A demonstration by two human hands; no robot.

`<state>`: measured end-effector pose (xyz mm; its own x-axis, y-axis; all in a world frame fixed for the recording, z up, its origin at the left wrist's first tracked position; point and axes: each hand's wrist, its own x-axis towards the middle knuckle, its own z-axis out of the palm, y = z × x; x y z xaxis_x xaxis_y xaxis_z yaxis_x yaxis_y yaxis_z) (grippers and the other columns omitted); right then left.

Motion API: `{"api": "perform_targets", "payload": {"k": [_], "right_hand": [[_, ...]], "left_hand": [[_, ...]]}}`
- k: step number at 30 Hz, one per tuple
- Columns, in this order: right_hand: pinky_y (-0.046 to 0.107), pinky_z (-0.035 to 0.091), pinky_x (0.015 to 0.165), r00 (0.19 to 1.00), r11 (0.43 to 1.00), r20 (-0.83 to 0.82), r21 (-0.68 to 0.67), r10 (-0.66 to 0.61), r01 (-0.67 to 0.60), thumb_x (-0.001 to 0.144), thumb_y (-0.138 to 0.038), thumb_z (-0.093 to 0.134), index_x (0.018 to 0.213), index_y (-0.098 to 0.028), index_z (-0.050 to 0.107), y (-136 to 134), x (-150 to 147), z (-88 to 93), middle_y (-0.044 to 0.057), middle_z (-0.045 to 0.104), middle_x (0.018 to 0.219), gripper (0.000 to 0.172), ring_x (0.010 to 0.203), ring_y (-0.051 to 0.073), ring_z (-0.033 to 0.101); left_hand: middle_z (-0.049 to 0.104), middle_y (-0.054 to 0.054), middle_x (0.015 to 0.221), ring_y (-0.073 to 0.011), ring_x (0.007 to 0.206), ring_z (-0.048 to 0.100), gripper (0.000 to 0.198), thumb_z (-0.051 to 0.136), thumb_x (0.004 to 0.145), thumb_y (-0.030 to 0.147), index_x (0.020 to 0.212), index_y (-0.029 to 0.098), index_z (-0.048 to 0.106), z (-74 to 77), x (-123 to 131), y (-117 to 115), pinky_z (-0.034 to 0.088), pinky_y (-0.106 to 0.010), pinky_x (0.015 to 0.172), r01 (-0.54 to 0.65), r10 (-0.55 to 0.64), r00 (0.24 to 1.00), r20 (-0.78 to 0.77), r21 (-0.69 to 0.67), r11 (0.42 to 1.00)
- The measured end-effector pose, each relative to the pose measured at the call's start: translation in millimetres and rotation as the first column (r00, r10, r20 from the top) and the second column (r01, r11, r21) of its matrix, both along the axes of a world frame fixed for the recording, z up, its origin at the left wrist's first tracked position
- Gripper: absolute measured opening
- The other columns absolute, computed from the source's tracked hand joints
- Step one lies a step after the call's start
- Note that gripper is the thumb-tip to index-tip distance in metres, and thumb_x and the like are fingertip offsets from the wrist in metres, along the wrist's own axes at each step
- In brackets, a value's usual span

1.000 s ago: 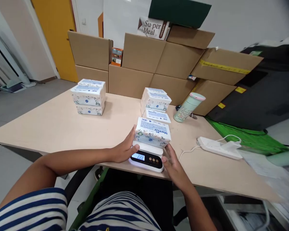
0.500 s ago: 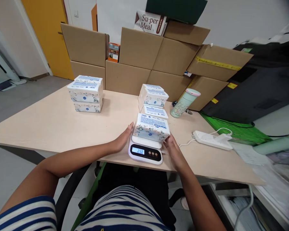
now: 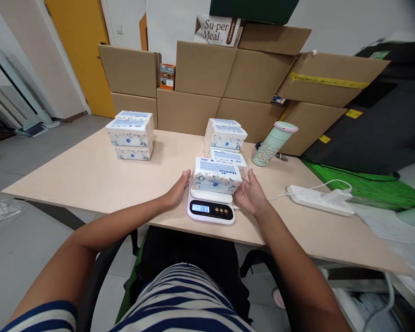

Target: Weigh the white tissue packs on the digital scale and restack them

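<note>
A white floral pack of tissues lies on the platform of a white kitchen scale, whose blue display is lit with digits. My left hand stands on edge at the scale's left side, fingers stretched out and holding nothing. On the right, my right hand is turned palm inward with the thumb up and apart. Its fingertips are at the pack's lower right corner, partly out of sight; whether they touch it I cannot tell. Behind the scale, more tissue packs are stacked.
Another stack of tissue packs stands at the table's left. A green tumbler and a white power strip are on the right. Cardboard boxes line the back of the wooden table.
My right hand has loosened from the pack's right corner, its thumb now raised and apart. The digits on the scale have changed. My left hand stays beside the scale; the camera view has shifted slightly.
</note>
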<state>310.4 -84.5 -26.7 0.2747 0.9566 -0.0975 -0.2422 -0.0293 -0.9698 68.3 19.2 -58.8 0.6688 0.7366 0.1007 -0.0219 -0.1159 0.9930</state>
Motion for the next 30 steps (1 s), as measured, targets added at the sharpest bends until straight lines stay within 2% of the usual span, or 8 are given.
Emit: {"api": "perform_targets", "payload": {"k": [3, 7, 9, 11, 13, 15, 18, 30], "right_hand": [[0.044, 0.069, 0.094, 0.986, 0.997, -0.154, -0.06, -0.058, 0.049, 0.11, -0.076, 0.026, 0.131, -0.026, 0.072, 7.8, 15.2, -2.5, 0.011, 0.087, 0.116, 0.071, 0.109, 0.029, 0.083], [0.034, 0.066, 0.073, 0.982, 0.976, -0.084, -0.154, -0.169, 0.155, 0.113, -0.07, 0.025, 0.114, -0.024, 0.073, 22.3, 31.8, -2.8, 0.01, 0.086, 0.101, 0.067, 0.093, 0.024, 0.083], [0.031, 0.065, 0.076, 0.949, 0.946, 0.012, -0.071, -0.315, 0.315, 0.114, -0.068, 0.031, 0.111, -0.025, 0.071, 27.6, 35.0, -7.3, 0.008, 0.085, 0.1, 0.059, 0.093, 0.021, 0.082], [0.029, 0.064, 0.082, 0.882, 0.884, 0.077, 0.094, -0.464, 0.457, 0.112, -0.07, 0.038, 0.111, -0.025, 0.069, 28.6, 35.3, -14.8, 0.006, 0.083, 0.102, 0.054, 0.097, 0.019, 0.08], [0.03, 0.063, 0.086, 0.838, 0.829, 0.089, 0.235, -0.538, 0.507, 0.108, -0.078, 0.042, 0.114, -0.025, 0.068, 26.0, 34.8, -22.4, 0.006, 0.081, 0.105, 0.059, 0.099, 0.019, 0.079], [0.033, 0.063, 0.087, 0.826, 0.804, 0.074, 0.295, -0.558, 0.517, 0.104, -0.086, 0.042, 0.116, -0.025, 0.068, 22.4, 35.2, -27.6, 0.008, 0.079, 0.109, 0.068, 0.101, 0.02, 0.079], [0.035, 0.064, 0.09, 0.817, 0.792, 0.054, 0.29, -0.574, 0.537, 0.101, -0.089, 0.041, 0.116, -0.026, 0.067, 20.4, 37.3, -30.1, 0.008, 0.078, 0.113, 0.07, 0.105, 0.021, 0.078], [0.04, 0.065, 0.099, 0.84, 0.831, 0.079, 0.217, -0.537, 0.511, 0.106, -0.085, 0.032, 0.123, -0.03, 0.065, 23.9, 38.0, -31.6, 0.008, 0.079, 0.123, 0.066, 0.116, 0.022, 0.079]], "left_hand": [[0.012, -0.013, 0.192, -0.0292, 0.179, 0.013, 0.115, 0.007, 0.1, 0.092, 0.183, 0.014, 0.014, 0.8, -1.1, 8.4, 0.016, -0.045, 0.147, -0.082, 0.08, 0.996, -0.033, -0.064, 0.995], [0.024, -0.013, 0.19, -0.0298, 0.179, 0.019, 0.109, 0.009, 0.1, 0.092, 0.18, 0.021, 0.028, 2.1, -7.1, 18.3, 0.02, -0.047, 0.145, -0.165, 0.172, 0.982, -0.077, 0.098, 0.981], [0.032, -0.015, 0.188, -0.0316, 0.177, 0.027, 0.108, 0.014, 0.1, 0.094, 0.177, 0.021, 0.035, 3.4, -12.6, 21.9, 0.025, -0.049, 0.144, -0.182, 0.21, 0.972, -0.103, 0.227, 0.957], [0.04, -0.017, 0.184, -0.0326, 0.174, 0.034, 0.106, 0.017, 0.101, 0.094, 0.172, 0.019, 0.042, 5.6, -18.4, 24.3, 0.03, -0.051, 0.142, -0.197, 0.248, 0.962, -0.112, 0.344, 0.918], [0.045, -0.018, 0.181, -0.0328, 0.171, 0.039, 0.102, 0.017, 0.103, 0.091, 0.168, 0.018, 0.047, 8.0, -22.9, 25.7, 0.034, -0.052, 0.14, -0.217, 0.287, 0.951, -0.114, 0.416, 0.883], [0.049, -0.018, 0.178, -0.0327, 0.169, 0.042, 0.098, 0.016, 0.105, 0.087, 0.165, 0.018, 0.05, 9.6, -25.5, 26.6, 0.037, -0.053, 0.138, -0.244, 0.324, 0.939, -0.118, 0.439, 0.865], [0.053, -0.019, 0.174, -0.0329, 0.165, 0.046, 0.094, 0.015, 0.107, 0.084, 0.161, 0.017, 0.053, 10.2, -26.6, 27.7, 0.042, -0.053, 0.134, -0.265, 0.352, 0.928, -0.126, 0.44, 0.858], [0.053, -0.02, 0.173, -0.0333, 0.164, 0.049, 0.089, 0.016, 0.109, 0.08, 0.159, 0.016, 0.053, 9.8, -26.1, 30.2, 0.044, -0.053, 0.133, -0.261, 0.346, 0.928, -0.14, 0.417, 0.87]]}}
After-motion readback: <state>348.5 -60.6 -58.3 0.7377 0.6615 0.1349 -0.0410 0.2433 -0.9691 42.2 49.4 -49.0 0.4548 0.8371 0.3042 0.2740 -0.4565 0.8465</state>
